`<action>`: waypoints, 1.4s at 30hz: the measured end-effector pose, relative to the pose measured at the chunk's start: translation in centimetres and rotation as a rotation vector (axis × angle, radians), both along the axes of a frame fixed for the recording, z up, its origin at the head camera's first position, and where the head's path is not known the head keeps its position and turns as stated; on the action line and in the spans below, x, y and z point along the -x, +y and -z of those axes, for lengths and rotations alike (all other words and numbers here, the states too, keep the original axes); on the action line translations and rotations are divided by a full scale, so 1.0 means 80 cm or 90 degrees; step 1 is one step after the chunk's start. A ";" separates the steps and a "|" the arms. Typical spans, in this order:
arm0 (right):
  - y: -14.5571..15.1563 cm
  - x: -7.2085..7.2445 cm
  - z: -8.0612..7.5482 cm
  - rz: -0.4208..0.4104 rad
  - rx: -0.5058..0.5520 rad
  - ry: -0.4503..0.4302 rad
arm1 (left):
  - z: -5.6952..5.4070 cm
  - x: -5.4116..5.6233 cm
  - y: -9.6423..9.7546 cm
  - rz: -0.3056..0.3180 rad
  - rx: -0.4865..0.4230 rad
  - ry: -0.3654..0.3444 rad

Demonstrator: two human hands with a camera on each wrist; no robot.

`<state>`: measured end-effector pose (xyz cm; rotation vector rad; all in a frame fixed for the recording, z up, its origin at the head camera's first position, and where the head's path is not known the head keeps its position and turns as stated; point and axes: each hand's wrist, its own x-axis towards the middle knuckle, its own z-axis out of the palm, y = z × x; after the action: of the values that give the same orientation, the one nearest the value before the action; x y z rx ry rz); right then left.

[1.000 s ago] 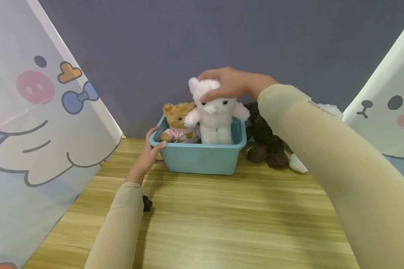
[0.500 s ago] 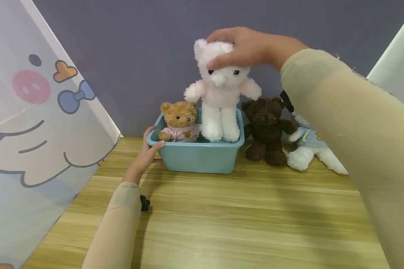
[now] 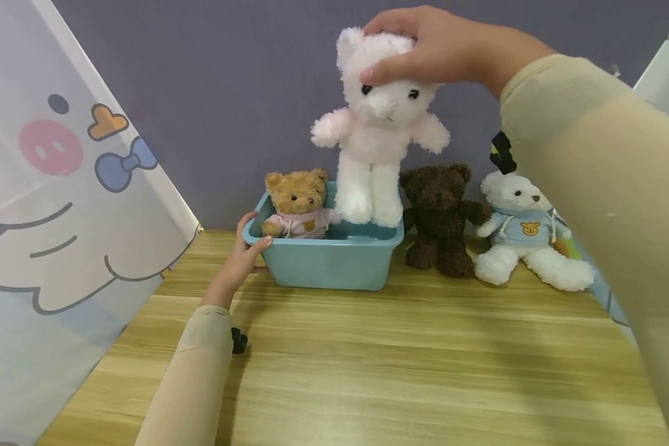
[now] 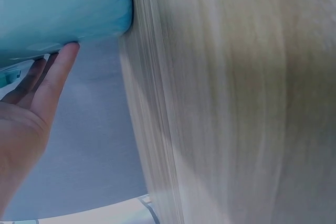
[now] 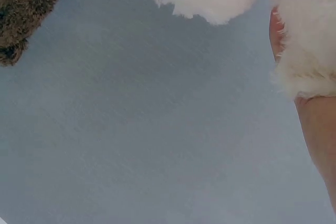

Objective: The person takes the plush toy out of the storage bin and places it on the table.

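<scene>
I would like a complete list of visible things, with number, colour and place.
Table: 1, wooden yellow, across the bottom
Tub: 1, blue, on the table
Teddy in pink top: 1, tan, inside tub, left
Plush toy: 1, white and pale pink, over tub's right half
Dark teddy: 1, brown, right of tub
Teddy in blue top: 1, white, farther right
Wall: 1, grey, behind
Sheets: 2, pale, both sides
Small devices: 2, black, beside the sleeves
Sleeves: 2, beige, both arms
Left hand: 1, bare, at tub's left end
Right hand: 1, bare, gripping plush toy
</scene>
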<state>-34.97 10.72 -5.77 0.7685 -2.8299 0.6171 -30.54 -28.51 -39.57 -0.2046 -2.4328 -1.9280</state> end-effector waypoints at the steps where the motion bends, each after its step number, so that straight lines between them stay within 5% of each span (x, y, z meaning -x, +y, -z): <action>1: 0.003 -0.002 -0.002 0.005 0.003 0.003 | 0.000 0.000 0.000 -0.001 0.001 -0.001; 11: 0.037 -0.017 -0.019 0.074 0.016 0.039 | 0.002 -0.001 -0.003 -0.003 0.002 -0.005; 17: 0.056 -0.018 -0.020 0.071 -0.062 0.077 | 0.003 -0.001 -0.005 -0.003 0.004 -0.009; 23: 0.082 -0.021 -0.020 0.096 -0.016 0.056 | 0.005 0.000 -0.007 -0.006 0.000 -0.012; 27: 0.101 -0.019 -0.019 0.069 -0.059 0.071 | 0.004 0.003 -0.006 -0.003 0.007 -0.012; 42: 0.144 -0.005 0.060 0.029 -0.113 -0.092 | 0.005 0.007 -0.009 -0.002 0.022 -0.011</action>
<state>-34.56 22.23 -10.56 0.7099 -3.0576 0.4349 -31.08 -29.22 -40.00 -0.1854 -2.4767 -1.8962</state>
